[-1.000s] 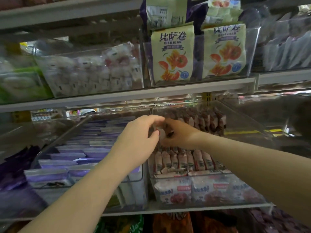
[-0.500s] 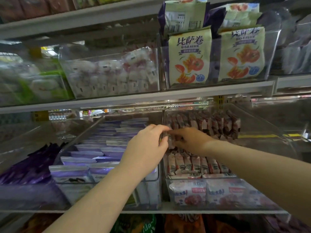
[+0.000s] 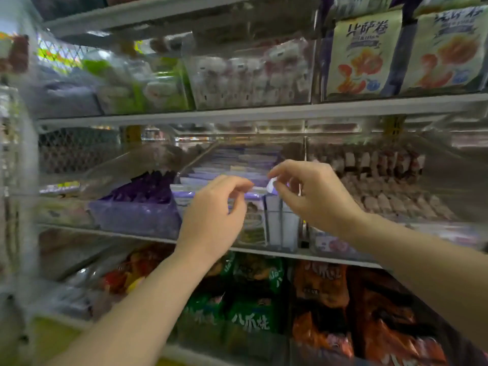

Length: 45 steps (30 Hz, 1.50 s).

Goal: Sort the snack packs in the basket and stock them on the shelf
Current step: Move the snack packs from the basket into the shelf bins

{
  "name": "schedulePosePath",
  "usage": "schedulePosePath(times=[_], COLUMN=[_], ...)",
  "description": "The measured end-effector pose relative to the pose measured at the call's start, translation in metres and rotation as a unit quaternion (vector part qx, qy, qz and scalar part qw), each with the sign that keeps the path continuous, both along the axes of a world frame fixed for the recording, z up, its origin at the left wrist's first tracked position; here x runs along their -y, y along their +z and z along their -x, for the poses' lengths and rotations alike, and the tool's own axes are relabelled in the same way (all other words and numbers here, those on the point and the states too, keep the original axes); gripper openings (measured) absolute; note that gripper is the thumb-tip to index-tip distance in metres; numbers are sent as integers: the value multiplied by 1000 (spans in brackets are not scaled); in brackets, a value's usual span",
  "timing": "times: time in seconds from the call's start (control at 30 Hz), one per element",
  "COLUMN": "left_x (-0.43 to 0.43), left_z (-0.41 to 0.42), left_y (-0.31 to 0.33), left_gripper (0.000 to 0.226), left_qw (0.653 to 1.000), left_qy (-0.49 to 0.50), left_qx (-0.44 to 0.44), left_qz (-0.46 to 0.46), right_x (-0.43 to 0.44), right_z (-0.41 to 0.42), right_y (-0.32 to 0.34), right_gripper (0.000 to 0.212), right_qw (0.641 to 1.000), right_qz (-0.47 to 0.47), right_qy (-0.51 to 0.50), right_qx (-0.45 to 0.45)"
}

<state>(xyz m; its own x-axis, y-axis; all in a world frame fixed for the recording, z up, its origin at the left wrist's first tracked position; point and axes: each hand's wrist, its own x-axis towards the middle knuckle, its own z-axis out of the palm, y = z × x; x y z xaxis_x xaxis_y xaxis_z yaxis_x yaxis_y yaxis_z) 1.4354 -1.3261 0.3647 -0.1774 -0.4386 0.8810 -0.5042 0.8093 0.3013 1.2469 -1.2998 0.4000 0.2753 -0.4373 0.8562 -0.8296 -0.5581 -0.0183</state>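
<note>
Over the middle shelf (image 3: 148, 235), above a clear bin (image 3: 196, 160) of lilac snack packs (image 3: 237, 165), both my bare hands hovered close together. My right grip (image 3: 317, 199) pinched a small pale pack (image 3: 271, 185) by its edge between thumb and forefinger, just above the bin's front rows, probably so it could drop upright among its matching kind. My left grip (image 3: 214, 217) was curled, thumb and forefinger nearly meeting beside the front packs, perhaps to part them. Blur kept me from telling whether it held anything. No basket was in view.
</note>
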Motion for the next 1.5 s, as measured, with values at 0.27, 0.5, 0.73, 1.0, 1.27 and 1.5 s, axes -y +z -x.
schedulePosePath(times=[0.27,0.5,0.73,1.0,1.27,1.5], left_x=[-25,-60,-80,-102,-114,-113], left_z=[-127,-244,-317,-365,-386,-390], left_y=[-139,-264,-373,-463,-503,-512], left_gripper=[24,17,24,39,65,78], left_qw=[976,909,802,640,512,477], left_qy=[129,230,297,289,233,238], left_qx=[28,42,21,114,200,218], left_qz=[-171,-345,-519,-703,-802,-818], right_x=[2,23,37,32,-12,-23], right_z=[-135,-244,-309,-347,-395,-406], right_y=[-124,-260,-383,-493,-560,-586], right_gripper=[18,23,27,41,62,75], right_qw=[978,900,771,607,508,425], right_qz=[-168,-355,-544,-690,-794,-877], right_qy=[97,131,162,170,221,179], right_qx=[-81,-214,-289,-355,-251,-130])
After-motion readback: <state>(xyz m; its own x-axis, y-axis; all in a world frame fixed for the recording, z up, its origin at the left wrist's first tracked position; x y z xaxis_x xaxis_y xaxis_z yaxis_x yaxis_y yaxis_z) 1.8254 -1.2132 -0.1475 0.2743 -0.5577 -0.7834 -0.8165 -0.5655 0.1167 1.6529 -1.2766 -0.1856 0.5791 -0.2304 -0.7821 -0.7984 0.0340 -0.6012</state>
